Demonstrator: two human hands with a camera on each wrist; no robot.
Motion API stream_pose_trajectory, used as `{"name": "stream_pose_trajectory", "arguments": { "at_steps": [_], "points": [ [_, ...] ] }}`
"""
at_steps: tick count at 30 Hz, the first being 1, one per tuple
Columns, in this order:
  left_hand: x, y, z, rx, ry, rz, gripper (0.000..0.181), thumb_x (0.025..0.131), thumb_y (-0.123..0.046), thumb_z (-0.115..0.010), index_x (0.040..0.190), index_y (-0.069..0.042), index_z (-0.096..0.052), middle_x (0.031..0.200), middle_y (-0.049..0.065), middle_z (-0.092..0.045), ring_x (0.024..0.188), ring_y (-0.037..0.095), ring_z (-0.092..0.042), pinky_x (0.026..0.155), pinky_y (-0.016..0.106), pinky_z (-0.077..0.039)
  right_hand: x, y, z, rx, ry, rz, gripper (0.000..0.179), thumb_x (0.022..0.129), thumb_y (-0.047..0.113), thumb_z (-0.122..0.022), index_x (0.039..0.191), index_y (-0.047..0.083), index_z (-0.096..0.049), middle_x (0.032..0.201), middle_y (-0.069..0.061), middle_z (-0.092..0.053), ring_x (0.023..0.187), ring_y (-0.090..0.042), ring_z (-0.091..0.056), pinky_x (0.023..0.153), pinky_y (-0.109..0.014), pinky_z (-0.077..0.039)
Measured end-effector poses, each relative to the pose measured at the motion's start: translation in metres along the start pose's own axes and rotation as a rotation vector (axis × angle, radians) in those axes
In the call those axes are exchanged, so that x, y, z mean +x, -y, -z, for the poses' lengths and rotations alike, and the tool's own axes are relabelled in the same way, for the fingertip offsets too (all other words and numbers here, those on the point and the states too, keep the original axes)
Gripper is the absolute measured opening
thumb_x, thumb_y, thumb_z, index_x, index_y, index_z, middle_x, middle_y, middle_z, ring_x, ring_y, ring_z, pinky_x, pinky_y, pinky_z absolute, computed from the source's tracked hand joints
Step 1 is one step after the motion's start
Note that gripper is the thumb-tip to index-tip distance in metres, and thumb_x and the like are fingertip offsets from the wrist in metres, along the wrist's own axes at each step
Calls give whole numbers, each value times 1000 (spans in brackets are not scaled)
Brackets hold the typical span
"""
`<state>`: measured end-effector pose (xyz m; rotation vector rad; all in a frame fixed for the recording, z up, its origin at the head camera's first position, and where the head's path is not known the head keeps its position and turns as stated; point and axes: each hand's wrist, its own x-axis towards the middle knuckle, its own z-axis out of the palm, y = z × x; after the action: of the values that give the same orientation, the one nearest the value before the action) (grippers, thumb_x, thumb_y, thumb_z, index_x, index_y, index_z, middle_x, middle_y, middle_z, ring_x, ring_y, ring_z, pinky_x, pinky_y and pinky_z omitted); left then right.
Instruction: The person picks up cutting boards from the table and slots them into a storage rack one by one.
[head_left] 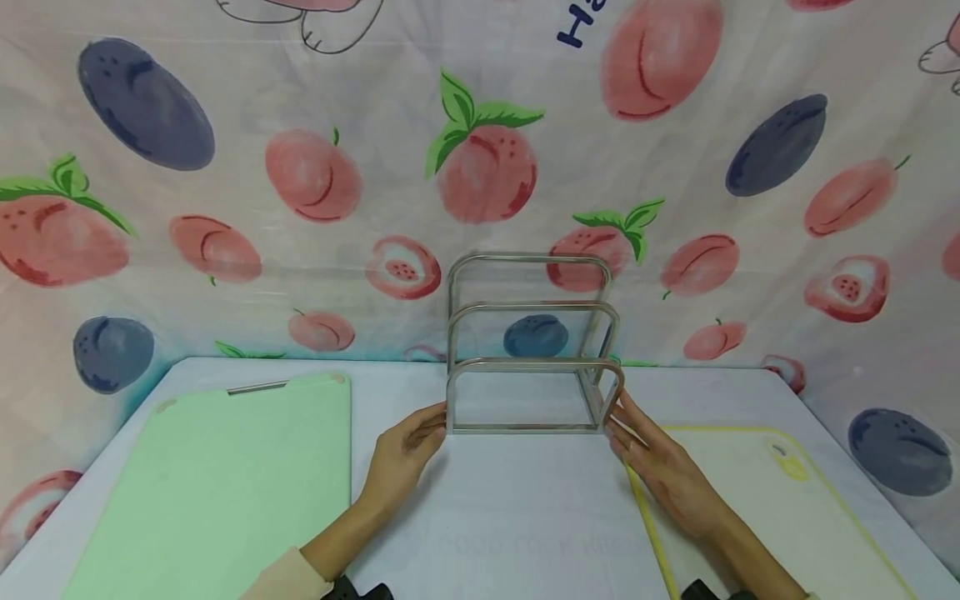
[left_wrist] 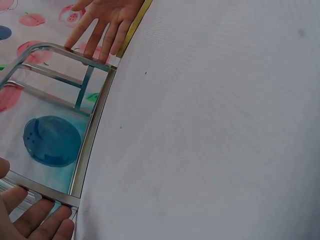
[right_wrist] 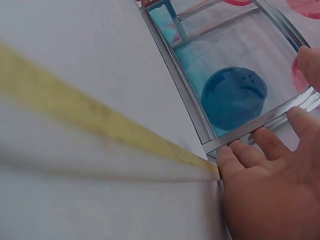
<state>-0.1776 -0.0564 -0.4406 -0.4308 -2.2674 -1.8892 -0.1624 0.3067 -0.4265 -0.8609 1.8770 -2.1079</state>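
A silver metal rack [head_left: 536, 364] with three upright loops, set one behind the other, stands at the middle of the white table. My left hand [head_left: 405, 454] touches its left side low down, fingertips against the front frame. On the opposite side, the extended fingers of my right hand [head_left: 671, 475] press at the lower right corner. In the left wrist view, the right hand [left_wrist: 107, 22] has its fingers straight and spread, tips on the frame. The right wrist view shows the fingertips along the outer bar of the rack [right_wrist: 260, 120], the thumb apart from them.
A light green cutting board [head_left: 240, 475] lies flat at the left. At the right is a white cutting board [head_left: 757, 500] with a yellow rim, partly under my right forearm. Behind the white table [head_left: 510, 517] hangs a fruit-print cloth [head_left: 390, 167].
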Motion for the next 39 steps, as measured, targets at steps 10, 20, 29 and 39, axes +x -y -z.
{"name": "stream_pose_trajectory", "arguments": {
  "at_steps": [10,20,29,39],
  "points": [
    [-2,0,0,33,-48,-33,32,93,-9,-62,125,-3,-62,112,7,-68,96,20,-65,87,31,-49,0,0,1,11,42,41,57,102,-3,-28,152,3,-1,153,-30,-2,143,-28,-15,111,-32,-21],
    [-3,-2,-1,48,-103,-24,29,91,2,-60,120,3,-63,109,15,-66,93,30,-66,83,33,-51,1,1,-1,3,72,54,56,102,-5,-26,152,1,-1,152,-32,1,143,-29,-15,110,-30,-22],
    [-3,-2,1,-15,-115,-33,33,93,-4,-60,126,-5,-62,117,10,-65,88,29,-68,78,28,-52,1,2,-2,-23,55,2,57,102,-5,-25,153,6,-4,152,-32,3,142,-34,-12,111,-30,-22],
    [-6,-32,2,32,-120,-61,34,89,8,-58,122,4,-62,114,17,-65,84,37,-67,75,28,-52,1,0,-1,-10,69,25,56,101,-7,-24,152,2,-4,152,-32,3,142,-34,-12,111,-30,-22]
  ]
}}
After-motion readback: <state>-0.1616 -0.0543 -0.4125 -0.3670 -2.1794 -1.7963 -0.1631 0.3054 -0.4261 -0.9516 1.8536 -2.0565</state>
